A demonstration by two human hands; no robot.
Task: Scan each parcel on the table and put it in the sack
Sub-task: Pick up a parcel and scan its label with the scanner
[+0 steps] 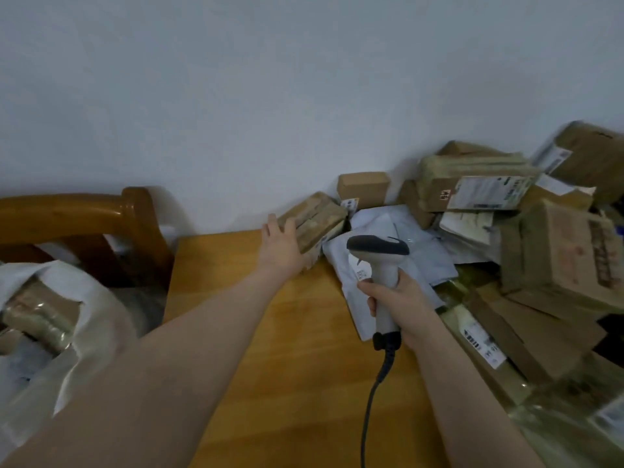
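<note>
many brown cardboard parcels [547, 238] and pale mailers lie heaped on the orange-brown wooden table [270, 366], from about 1 o'clock round to 4 o'clock of the view, against a pale wall. the left hand [282, 244] is stretched out toward 12 o'clock with fingers straight and spread, its palm laid on the near end of a brown tape-wrapped cardboard box [319, 219] at the pile's left edge; it touches the box but has not closed round it. the right hand [396, 305] is clenched round the grip of a white and grey handheld barcode scanner [378, 261], held upright over a white plastic mailer [405, 238], with its dark cable [371, 400] trailing toward 6 o'clock. the white plastic sack [84, 315] gapes at 8 o'clock beside the table, one taped parcel already showing inside it. the step in hand looks like picking the next parcel. to do it well, the left hand should wrap the box's end firmly, draw it clear so the neighbours do not slide, and turn it until its label faces up, since no label shows on the visible faces. then the scanner nose should tip down square onto the barcode before the box swings to the sack. the tape looks slick, so a loose pinch could slip.
</note>
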